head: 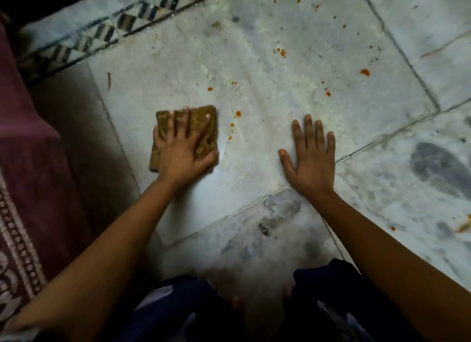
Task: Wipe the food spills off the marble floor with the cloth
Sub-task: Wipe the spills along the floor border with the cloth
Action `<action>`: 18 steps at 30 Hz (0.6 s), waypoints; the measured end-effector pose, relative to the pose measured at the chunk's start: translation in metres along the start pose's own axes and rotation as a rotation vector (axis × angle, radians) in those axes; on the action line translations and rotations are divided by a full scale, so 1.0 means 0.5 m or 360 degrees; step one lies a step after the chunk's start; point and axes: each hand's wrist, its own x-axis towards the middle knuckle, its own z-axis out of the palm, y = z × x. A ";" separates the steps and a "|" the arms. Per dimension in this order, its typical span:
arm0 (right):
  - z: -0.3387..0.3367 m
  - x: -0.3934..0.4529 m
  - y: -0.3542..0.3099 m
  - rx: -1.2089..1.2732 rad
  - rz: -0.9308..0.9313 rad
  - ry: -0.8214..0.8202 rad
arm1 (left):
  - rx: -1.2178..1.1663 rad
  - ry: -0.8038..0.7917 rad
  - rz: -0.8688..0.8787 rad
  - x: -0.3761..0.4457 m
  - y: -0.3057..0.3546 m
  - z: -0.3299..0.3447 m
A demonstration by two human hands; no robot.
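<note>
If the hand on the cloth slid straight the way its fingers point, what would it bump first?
Probably the small orange spot just beyond the cloth under the left hand; past it, bare marble floor.

Hidden and cut off

The left hand covered the middle of the cloth; the maroon rug ran off the left edge; the knees were blurred.

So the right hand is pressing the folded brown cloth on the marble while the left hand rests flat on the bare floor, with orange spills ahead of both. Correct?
Not quite: the hands are swapped. The head view shows the left hand pressing the folded brown cloth on the marble floor, while the right hand rests flat on bare floor. Orange spills do lie ahead of both.
</note>
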 end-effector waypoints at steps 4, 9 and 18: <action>-0.003 0.002 0.000 0.0005 0.0001 0.0012 | 0.0004 -0.0053 0.0084 0.071 0.099 0.000; -0.004 0.001 0.000 0.0040 0.0014 0.0004 | 0.0146 -0.0006 0.0677 0.008 0.115 0.030; -0.005 0.004 -0.001 0.0044 0.0013 0.0006 | 0.0122 -0.0095 0.0390 0.095 0.152 -0.002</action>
